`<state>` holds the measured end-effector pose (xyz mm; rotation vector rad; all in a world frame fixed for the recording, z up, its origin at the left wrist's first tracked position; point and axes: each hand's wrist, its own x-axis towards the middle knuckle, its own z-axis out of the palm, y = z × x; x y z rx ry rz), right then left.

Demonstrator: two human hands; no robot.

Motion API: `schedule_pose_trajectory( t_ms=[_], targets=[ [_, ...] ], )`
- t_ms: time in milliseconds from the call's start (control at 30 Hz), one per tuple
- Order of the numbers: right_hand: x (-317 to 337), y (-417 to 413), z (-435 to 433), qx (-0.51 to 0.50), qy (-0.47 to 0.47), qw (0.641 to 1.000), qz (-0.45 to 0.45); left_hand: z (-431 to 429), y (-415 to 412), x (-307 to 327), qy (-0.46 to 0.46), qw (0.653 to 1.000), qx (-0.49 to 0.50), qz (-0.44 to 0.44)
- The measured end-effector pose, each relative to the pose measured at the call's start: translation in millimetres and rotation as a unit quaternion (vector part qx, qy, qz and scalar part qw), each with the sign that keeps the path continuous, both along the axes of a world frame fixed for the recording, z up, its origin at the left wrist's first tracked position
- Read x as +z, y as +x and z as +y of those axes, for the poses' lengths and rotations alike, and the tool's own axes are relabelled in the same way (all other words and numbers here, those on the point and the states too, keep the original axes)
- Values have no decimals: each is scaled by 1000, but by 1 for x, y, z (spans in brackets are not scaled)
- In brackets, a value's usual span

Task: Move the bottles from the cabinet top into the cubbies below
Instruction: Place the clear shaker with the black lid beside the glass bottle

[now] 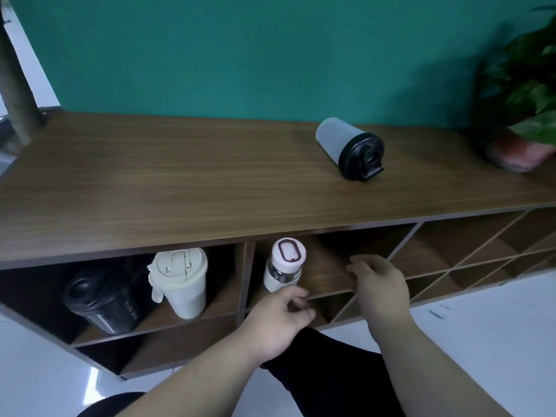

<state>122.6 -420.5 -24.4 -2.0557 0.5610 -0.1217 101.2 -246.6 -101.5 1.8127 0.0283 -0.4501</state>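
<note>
A: Status of the surface?

B: The wooden cabinet top (150, 182) sits against a teal wall (240, 49). One grey bottle (350, 147) with a black lid lies on its side there, near a blurred potted plant (523, 94) cut off at the right edge.

A: Cubby contents?

B: The left cubby (228, 305) holds a black bottle (102, 302) and a cream cup (183, 284). The next cubby (328, 266) holds a pink-lidded bottle (284, 266), upright.

A: Your grip?

B: My left hand (276, 323) hovers just below that bottle, fingers loosely curled, holding nothing. My right hand (379, 284) is spread, empty, at the cubby front. The black bottle's label is unreadable.
</note>
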Motion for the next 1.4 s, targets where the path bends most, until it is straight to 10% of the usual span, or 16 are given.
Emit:
schedule_pose_trajectory(
  t_ms=[733,1200,1400],
  targets=[
    [85,157,32,-94,18,987,-126,-2,41,9,-62,995,-40,-73],
    [62,-24,-77,190,72,969,-140,-16,15,6,-71,992,-82,-60],
    [25,-22,-116,353,-91,931,-26,-40,17,-3,-60,988,-138,-40]
  ],
)
